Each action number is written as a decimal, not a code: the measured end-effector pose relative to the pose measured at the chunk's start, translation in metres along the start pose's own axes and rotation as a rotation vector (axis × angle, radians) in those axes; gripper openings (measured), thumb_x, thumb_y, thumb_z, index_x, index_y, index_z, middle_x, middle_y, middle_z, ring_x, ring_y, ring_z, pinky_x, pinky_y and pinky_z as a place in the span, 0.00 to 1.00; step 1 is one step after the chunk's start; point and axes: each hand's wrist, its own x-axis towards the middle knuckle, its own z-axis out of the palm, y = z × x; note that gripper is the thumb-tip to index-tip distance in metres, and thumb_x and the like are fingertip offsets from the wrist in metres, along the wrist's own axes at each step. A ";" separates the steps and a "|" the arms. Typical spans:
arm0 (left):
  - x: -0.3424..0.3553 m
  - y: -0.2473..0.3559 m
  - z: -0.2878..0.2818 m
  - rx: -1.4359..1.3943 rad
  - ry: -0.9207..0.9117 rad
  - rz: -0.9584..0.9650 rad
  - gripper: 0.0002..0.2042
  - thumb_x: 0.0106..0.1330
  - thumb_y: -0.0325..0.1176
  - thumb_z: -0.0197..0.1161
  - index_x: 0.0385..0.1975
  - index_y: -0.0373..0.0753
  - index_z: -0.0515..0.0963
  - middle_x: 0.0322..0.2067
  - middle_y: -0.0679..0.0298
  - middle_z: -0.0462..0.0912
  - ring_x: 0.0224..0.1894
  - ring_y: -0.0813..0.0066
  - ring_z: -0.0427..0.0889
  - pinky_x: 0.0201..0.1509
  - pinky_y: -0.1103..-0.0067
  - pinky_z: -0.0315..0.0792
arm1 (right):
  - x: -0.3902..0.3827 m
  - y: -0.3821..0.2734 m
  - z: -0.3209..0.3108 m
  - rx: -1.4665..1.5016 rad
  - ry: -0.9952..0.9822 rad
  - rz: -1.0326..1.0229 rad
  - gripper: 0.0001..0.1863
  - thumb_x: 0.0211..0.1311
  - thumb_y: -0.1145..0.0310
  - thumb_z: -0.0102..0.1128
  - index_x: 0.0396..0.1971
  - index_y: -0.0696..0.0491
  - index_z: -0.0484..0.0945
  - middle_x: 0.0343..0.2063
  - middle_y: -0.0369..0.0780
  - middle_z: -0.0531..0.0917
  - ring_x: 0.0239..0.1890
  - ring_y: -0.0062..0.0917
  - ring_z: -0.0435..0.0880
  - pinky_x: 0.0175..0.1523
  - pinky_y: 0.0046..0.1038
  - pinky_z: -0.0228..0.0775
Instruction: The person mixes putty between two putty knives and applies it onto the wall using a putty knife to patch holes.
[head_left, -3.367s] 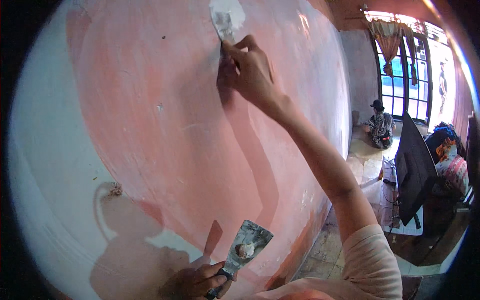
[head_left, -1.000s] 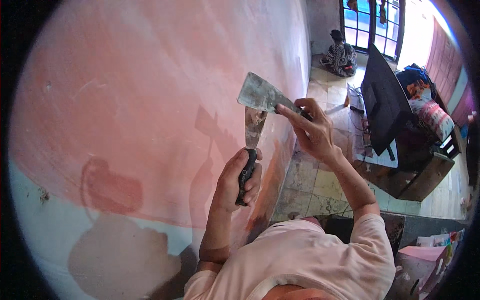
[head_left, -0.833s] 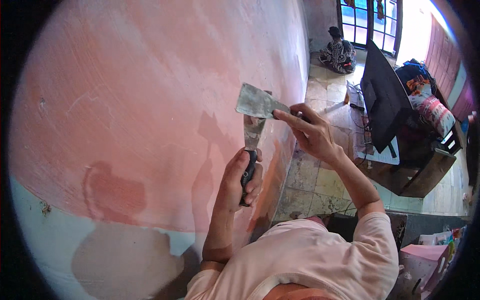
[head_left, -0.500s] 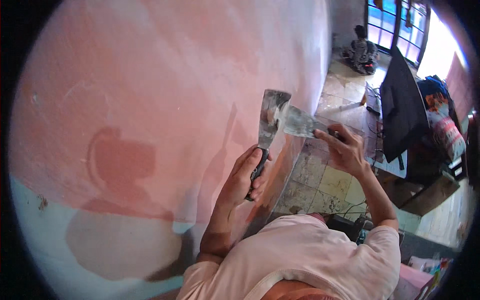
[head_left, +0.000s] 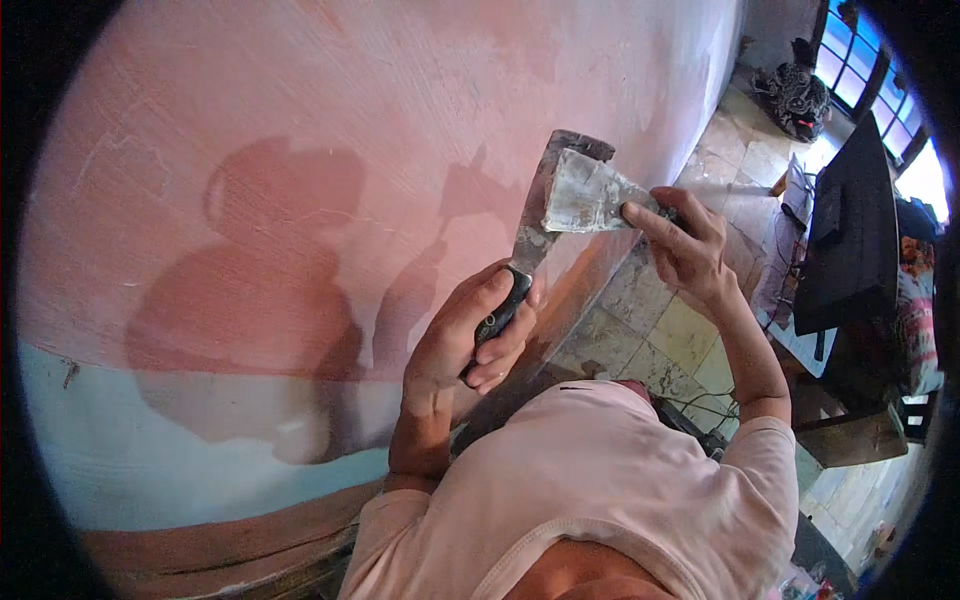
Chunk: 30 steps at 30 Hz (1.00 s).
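My left hand (head_left: 468,335) is wrapped round the black handle of a putty knife (head_left: 530,250), its grey blade pointing up and away from me. In my right hand (head_left: 690,245) is a second putty knife (head_left: 587,192), pinched near the base of its blade with the forefinger along it. Whitish paste coats this second blade, which lies across the front of the first one and hides part of it. Both blades are close to the pink wall (head_left: 400,130), apart from it as far as I can see.
Below the pink, the wall has a pale blue band (head_left: 220,470). Floor tiles (head_left: 690,345) run along its foot. To the right stand a black flat screen (head_left: 850,230) and a wooden cabinet (head_left: 855,437). A person (head_left: 795,100) sits on the floor near the barred window.
The right putty knife has moved left over the left one and turned, so its pasted face shows. My view has swung left, showing more of the lower wall.
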 end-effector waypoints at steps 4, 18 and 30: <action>-0.002 -0.007 -0.009 0.071 0.167 0.010 0.19 0.74 0.47 0.38 0.37 0.35 0.66 0.09 0.73 0.59 0.04 0.88 0.55 0.05 0.88 0.55 | -0.037 0.020 0.011 0.012 -0.154 0.000 0.32 0.42 0.78 0.62 0.52 0.35 0.77 0.36 0.39 0.78 0.28 0.26 0.80 0.29 0.28 0.76; 0.013 -0.032 -0.008 -0.026 0.148 -0.105 0.19 0.73 0.48 0.40 0.39 0.35 0.65 0.08 0.72 0.59 0.04 0.86 0.56 0.05 0.86 0.56 | -0.026 0.016 0.033 0.111 0.065 0.086 0.31 0.43 0.77 0.61 0.52 0.35 0.78 0.34 0.43 0.78 0.29 0.29 0.81 0.29 0.27 0.76; 0.021 -0.033 -0.016 0.018 0.317 -0.086 0.19 0.72 0.48 0.41 0.37 0.35 0.65 0.08 0.71 0.59 0.03 0.84 0.57 0.05 0.85 0.55 | -0.054 0.041 0.027 0.314 0.067 0.269 0.21 0.58 0.83 0.50 0.52 0.56 0.74 0.30 0.42 0.79 0.22 0.22 0.77 0.28 0.25 0.73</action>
